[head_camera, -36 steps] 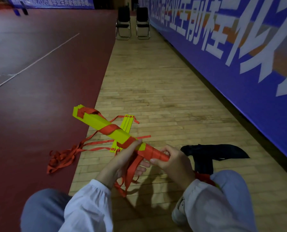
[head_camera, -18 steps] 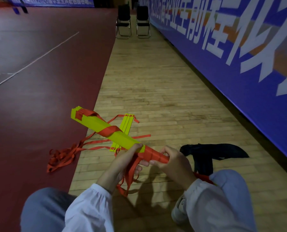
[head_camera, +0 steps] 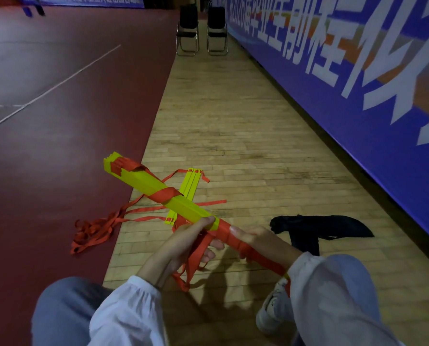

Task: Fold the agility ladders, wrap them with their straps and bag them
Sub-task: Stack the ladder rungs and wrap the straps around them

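Ladder bundle (head_camera: 158,188) sits across my lap, half-wrapped in red strap (head_camera: 236,237). My left hand (head_camera: 181,248) pinches the strap at the bundle; my right hand (head_camera: 261,239) clamps its near end. Next, I judge: wind on, then reach the bag (head_camera: 318,229) beyond the bundle.

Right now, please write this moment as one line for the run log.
step: wrapping strap | left hand: gripping folded ladder bundle | right hand: gripping wrapped end | second ladder: on floor, loose | black bag: on floor
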A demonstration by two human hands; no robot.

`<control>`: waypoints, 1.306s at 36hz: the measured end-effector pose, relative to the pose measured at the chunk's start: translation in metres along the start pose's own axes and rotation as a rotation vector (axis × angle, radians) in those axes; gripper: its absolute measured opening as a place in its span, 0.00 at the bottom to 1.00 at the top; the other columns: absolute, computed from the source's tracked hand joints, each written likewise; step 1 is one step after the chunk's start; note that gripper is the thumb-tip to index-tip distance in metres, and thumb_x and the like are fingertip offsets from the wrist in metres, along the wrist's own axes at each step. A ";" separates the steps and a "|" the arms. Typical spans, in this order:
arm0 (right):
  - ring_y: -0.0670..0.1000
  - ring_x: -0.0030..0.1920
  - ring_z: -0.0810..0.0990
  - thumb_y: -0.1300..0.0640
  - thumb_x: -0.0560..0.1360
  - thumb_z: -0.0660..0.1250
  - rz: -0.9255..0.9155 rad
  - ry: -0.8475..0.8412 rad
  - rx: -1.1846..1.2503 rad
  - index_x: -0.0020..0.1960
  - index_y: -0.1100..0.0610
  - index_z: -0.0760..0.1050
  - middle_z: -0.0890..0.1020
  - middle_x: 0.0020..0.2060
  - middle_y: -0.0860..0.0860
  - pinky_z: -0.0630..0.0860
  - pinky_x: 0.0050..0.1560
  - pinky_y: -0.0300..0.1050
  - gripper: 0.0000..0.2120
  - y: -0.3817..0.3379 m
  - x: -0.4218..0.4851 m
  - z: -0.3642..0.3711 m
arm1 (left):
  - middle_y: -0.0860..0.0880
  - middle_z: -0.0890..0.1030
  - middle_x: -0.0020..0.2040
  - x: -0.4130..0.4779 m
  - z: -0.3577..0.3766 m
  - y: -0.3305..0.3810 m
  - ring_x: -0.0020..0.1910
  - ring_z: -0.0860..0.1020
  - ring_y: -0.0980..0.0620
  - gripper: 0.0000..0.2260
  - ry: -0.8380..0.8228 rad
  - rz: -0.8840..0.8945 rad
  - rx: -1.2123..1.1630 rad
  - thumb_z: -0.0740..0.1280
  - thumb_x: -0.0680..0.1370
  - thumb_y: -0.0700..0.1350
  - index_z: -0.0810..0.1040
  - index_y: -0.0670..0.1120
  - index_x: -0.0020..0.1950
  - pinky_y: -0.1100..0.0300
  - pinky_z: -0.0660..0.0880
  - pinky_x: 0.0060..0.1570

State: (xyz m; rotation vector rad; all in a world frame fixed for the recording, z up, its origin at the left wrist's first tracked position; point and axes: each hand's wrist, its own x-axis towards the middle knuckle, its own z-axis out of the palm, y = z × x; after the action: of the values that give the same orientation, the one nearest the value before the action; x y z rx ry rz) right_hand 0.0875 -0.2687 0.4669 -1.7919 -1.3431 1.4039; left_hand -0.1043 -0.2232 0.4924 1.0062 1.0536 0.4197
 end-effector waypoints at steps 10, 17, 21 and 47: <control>0.48 0.32 0.78 0.28 0.68 0.64 -0.135 0.235 0.014 0.35 0.57 0.80 0.79 0.28 0.47 0.73 0.42 0.48 0.30 0.008 -0.005 0.004 | 0.44 0.81 0.38 -0.004 -0.011 0.008 0.27 0.78 0.50 0.26 -0.224 -0.129 -0.024 0.63 0.70 0.63 0.76 0.42 0.53 0.60 0.77 0.28; 0.48 0.36 0.81 0.27 0.66 0.63 -0.144 0.352 -0.042 0.37 0.45 0.80 0.81 0.30 0.41 0.78 0.45 0.53 0.22 0.010 -0.007 0.003 | 0.46 0.80 0.36 -0.003 -0.008 0.010 0.23 0.73 0.54 0.23 -0.189 -0.076 0.047 0.64 0.72 0.62 0.77 0.43 0.52 0.63 0.73 0.24; 0.46 0.39 0.81 0.32 0.70 0.65 -0.122 0.459 -0.155 0.42 0.46 0.80 0.81 0.32 0.40 0.76 0.45 0.49 0.18 0.005 -0.013 0.005 | 0.44 0.81 0.37 -0.001 -0.006 0.011 0.23 0.72 0.53 0.21 -0.127 -0.021 0.060 0.65 0.75 0.59 0.78 0.41 0.54 0.63 0.73 0.24; 0.51 0.43 0.80 0.35 0.75 0.62 -0.078 0.293 -0.170 0.44 0.52 0.78 0.81 0.40 0.51 0.73 0.46 0.45 0.20 0.005 -0.008 0.006 | 0.45 0.75 0.24 0.001 0.002 -0.007 0.16 0.65 0.55 0.16 0.041 0.122 -0.025 0.62 0.80 0.47 0.76 0.35 0.39 0.66 0.66 0.19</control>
State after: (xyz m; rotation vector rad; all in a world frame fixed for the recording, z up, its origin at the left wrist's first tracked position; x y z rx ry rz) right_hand 0.0840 -0.2785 0.4641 -1.9423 -1.3900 0.9661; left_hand -0.1031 -0.2270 0.4861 1.0464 1.0246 0.5542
